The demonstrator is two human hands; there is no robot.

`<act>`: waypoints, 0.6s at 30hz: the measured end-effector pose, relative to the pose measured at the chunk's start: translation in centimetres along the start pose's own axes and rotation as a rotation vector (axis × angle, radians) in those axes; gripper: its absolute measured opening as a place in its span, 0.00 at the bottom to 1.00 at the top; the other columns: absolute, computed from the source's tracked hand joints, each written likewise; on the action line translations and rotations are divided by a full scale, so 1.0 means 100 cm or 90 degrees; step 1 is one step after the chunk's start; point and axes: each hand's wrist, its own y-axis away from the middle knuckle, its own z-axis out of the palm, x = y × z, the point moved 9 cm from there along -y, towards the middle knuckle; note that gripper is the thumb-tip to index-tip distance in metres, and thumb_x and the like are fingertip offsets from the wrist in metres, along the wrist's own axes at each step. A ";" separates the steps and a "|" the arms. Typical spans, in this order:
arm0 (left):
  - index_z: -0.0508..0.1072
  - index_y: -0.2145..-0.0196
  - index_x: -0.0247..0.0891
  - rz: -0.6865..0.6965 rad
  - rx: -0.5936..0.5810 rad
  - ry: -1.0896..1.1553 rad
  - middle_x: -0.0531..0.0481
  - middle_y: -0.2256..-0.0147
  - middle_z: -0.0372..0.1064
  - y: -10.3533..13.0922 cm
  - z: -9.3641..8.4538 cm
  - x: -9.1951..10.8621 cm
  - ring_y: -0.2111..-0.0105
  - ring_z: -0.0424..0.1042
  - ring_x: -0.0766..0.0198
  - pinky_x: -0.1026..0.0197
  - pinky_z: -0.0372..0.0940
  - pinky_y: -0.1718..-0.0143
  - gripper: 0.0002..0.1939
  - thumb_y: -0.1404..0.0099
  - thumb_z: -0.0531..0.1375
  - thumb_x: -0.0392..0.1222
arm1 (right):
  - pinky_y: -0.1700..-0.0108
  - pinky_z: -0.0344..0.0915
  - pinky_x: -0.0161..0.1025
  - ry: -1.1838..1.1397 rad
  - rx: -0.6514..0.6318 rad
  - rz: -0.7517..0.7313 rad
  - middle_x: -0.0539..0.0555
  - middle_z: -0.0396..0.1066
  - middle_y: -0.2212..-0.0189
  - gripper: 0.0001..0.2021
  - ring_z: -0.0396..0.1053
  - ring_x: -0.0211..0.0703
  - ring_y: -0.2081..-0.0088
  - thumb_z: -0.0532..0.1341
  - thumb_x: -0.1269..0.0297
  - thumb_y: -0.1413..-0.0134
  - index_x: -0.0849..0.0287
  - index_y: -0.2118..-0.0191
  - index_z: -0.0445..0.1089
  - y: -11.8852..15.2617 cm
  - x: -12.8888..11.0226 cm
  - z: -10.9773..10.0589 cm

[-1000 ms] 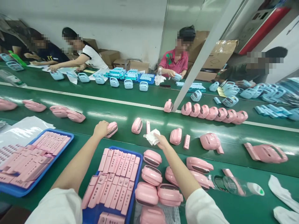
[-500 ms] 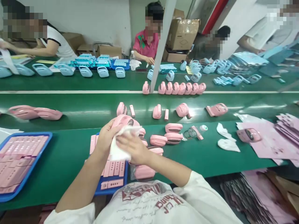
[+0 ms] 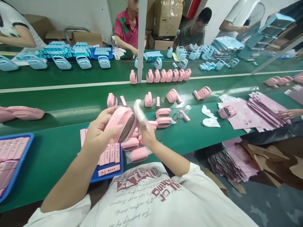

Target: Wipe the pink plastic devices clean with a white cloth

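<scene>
My left hand [image 3: 97, 129] grips a pink rounded plastic housing [image 3: 121, 124] with a dark oval panel facing right. Just right of it, my right hand [image 3: 148, 135] holds a white cloth [image 3: 141, 115], which is smeared by motion and stands apart from the dark panel. Below my hands, several more pink housings [image 3: 139, 154] lie close together on the green table. A blue tray [image 3: 107, 178] under my left forearm carries narrow pink pieces [image 3: 109, 170] with small round marks.
Another blue tray [image 3: 17, 170] of pink pieces stands at the left. Pink housings [image 3: 148, 99] and small pink parts line the conveyor [image 3: 78, 110]. A bottle [image 3: 177, 116], white cloths [image 3: 211, 122] and pink sheets [image 3: 246, 116] lie to the right. Co-workers sit across, near blue housings [image 3: 62, 62].
The white cloth has come off the housing and moved to its right with my right hand. My left hand has turned the housing so its dark panel shows. The view has swung right.
</scene>
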 end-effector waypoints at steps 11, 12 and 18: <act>0.78 0.64 0.41 0.020 -0.126 0.066 0.43 0.55 0.73 -0.013 0.016 0.009 0.54 0.71 0.48 0.48 0.68 0.55 0.16 0.42 0.61 0.54 | 0.52 0.72 0.47 -0.556 -0.048 0.288 0.54 0.75 0.55 0.43 0.71 0.53 0.50 0.73 0.42 0.77 0.53 0.50 0.66 0.017 0.018 0.024; 0.75 0.57 0.41 0.018 -0.099 0.106 0.42 0.53 0.71 -0.012 0.014 0.000 0.52 0.70 0.48 0.48 0.68 0.54 0.20 0.40 0.59 0.57 | 0.53 0.72 0.47 -0.591 -0.028 0.314 0.53 0.76 0.56 0.40 0.72 0.53 0.51 0.72 0.41 0.77 0.53 0.52 0.67 0.020 0.019 0.028; 0.55 0.40 0.41 0.103 0.020 -0.038 0.39 0.46 0.61 0.026 0.017 -0.044 0.45 0.65 0.48 0.49 0.65 0.48 0.51 0.58 0.72 0.53 | 0.52 0.72 0.47 -0.671 0.056 0.323 0.52 0.77 0.60 0.33 0.72 0.52 0.51 0.70 0.38 0.72 0.52 0.59 0.68 0.026 0.015 0.028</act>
